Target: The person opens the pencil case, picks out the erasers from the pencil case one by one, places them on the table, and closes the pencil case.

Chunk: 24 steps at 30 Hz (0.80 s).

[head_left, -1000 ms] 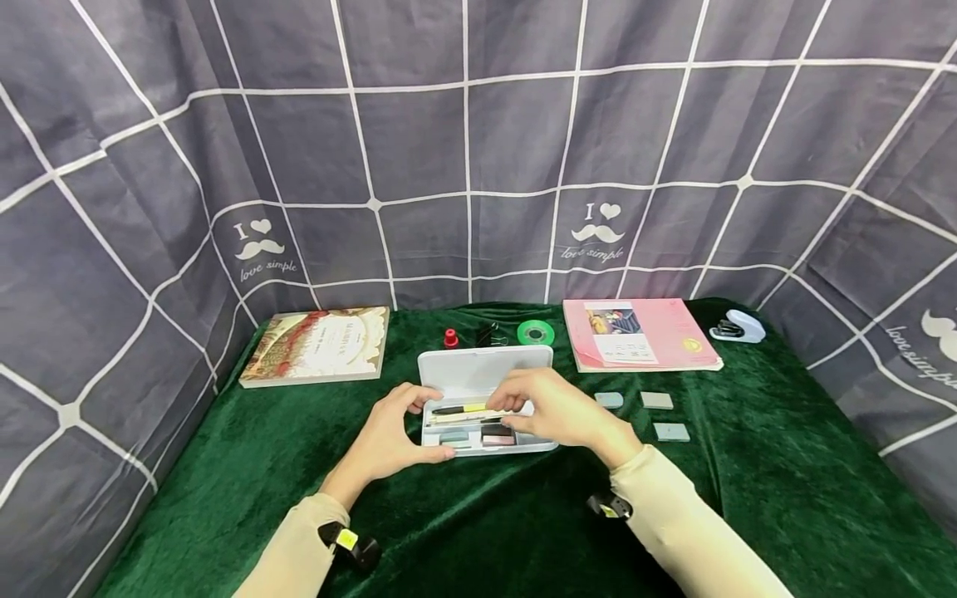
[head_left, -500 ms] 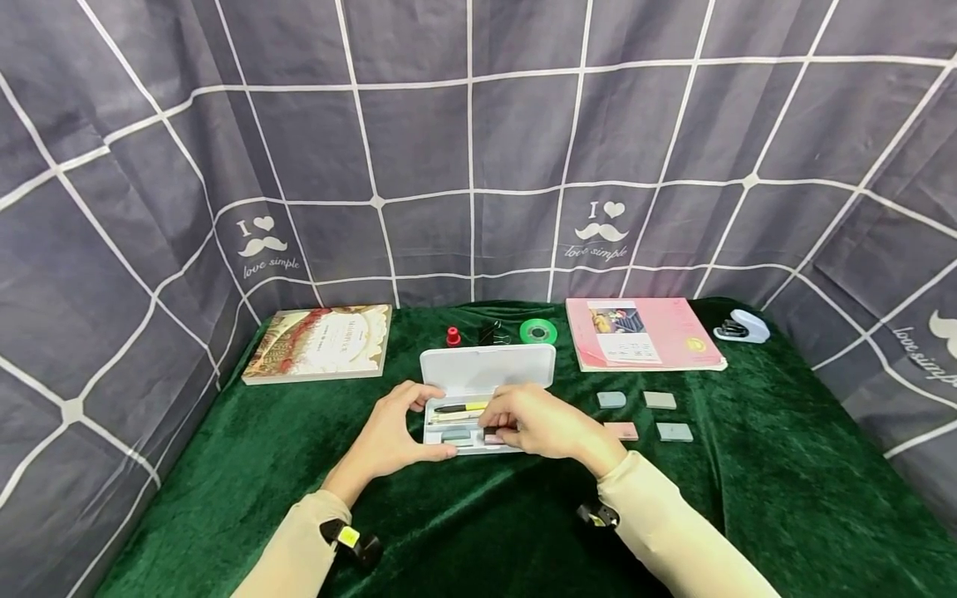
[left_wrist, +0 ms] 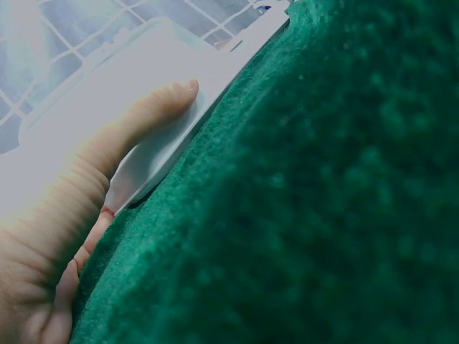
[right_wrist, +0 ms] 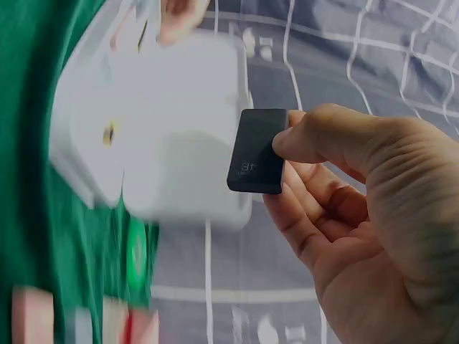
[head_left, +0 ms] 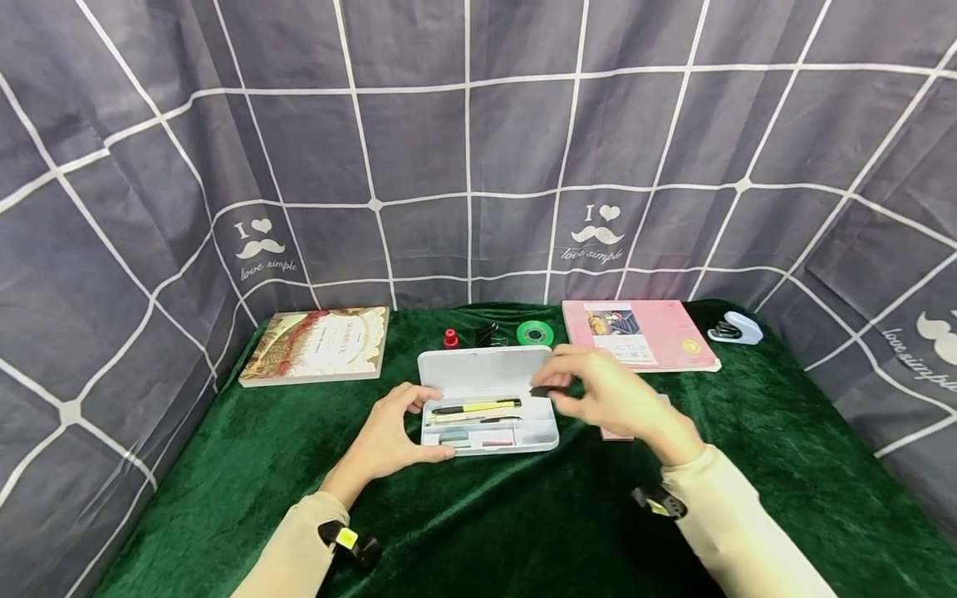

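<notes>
A white pencil case [head_left: 478,374] lies with its lid raised in the middle of the head view. My left hand [head_left: 392,428] holds its left end, thumb on the front edge and fingers at the back. Between thumb and fingers, my right hand [right_wrist: 351,179] pinches a black eraser [right_wrist: 254,154] marked 4B, in the air by the case's right end. Inside the case are a yellow-and-black pen [head_left: 478,408] and other slim pens. The front compartment holds a bluish eraser [head_left: 453,436] and a pink one [head_left: 498,443].
Right of the case lies a pink eraser [head_left: 616,434], partly behind my right hand. At the back are a red cap-like piece [head_left: 451,338], a black binder clip [head_left: 488,336], green tape [head_left: 534,333], a pink book [head_left: 684,324] and a white stapler-like object [head_left: 736,329]. Another book [head_left: 321,345] lies left.
My right hand has lifted the black eraser out of the front compartment and moved up and right with it. The left hand keeps its hold on the case.
</notes>
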Tool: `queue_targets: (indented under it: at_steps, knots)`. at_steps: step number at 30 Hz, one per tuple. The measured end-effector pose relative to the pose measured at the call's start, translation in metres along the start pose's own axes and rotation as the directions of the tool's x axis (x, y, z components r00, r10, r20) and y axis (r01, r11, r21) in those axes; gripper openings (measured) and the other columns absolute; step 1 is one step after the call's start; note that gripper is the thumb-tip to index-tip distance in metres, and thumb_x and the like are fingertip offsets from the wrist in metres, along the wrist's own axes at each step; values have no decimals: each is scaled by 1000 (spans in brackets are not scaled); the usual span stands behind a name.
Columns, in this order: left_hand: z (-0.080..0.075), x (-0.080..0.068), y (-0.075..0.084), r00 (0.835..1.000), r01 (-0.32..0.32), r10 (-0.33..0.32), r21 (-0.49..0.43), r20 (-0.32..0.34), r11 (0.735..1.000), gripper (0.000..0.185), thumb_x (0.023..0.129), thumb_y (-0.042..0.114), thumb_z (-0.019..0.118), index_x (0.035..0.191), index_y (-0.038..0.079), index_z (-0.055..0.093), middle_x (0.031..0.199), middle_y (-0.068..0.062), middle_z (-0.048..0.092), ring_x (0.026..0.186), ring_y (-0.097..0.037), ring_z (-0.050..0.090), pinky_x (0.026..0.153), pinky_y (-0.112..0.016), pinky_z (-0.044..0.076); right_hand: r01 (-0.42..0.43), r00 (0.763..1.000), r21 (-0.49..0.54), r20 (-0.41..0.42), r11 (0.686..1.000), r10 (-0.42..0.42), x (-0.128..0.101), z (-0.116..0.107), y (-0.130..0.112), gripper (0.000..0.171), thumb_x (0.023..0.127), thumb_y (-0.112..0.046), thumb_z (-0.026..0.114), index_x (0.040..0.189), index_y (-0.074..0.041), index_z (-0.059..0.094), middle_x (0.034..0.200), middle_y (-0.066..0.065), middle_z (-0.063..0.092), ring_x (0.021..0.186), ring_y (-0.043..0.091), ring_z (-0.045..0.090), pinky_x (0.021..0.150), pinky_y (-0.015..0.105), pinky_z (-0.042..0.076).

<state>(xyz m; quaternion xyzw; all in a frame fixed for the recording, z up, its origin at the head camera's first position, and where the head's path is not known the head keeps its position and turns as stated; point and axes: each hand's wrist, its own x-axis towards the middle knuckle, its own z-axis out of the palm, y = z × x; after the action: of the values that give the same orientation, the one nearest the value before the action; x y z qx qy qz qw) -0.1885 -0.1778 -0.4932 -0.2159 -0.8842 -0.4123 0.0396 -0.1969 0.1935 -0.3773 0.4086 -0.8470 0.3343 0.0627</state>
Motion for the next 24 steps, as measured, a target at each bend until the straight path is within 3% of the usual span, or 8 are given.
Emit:
queue_targets:
  at_steps: [6,10,14,17,24]
  knots:
    - [1,-1,-1,1000,1,-1,8,-2,1000,78,75,55,103,140,23,71,134,7,67,114,-18,61,101,-48,54,-16,996,-140,-85,990,5,-51,-33,11,44,84,16,84,110,-20,82,101,-9,74,89,7,65,81,22,54]
    - [1,-1,0,1000,2,-2,8,0,1000,78,75,55,103,139,23,71,134,7,67,114,-17,61,102,-48,55,-49,991,-170,-128,984,28,-92,-43,19,55,77,19,89,106,-27,81,100,-13,75,86,5,65,79,18,52]
    - [0,-1,1,1000,4,-4,4,4,1000,78,75,55,103,139,24,71,134,8,67,115,-18,61,102,-48,55,-128,984,-166,-141,978,105,-129,-45,27,60,76,18,91,106,-32,80,98,-16,72,84,5,63,75,17,51]
    - [0,-1,-1,1000,-6,6,4,0,1000,78,75,55,103,139,24,71,135,8,67,115,-18,62,102,-48,55,-171,980,-146,-132,974,152,-149,-42,33,56,77,18,91,106,-29,81,97,-15,72,83,4,62,73,18,50]
    - [1,-1,-2,1000,-12,12,12,-5,1000,78,75,53,103,139,23,71,134,7,67,114,-18,62,101,-49,55,-208,974,-128,-118,970,193,-173,-34,43,53,78,17,90,106,-27,81,95,-15,70,81,1,61,70,20,51]
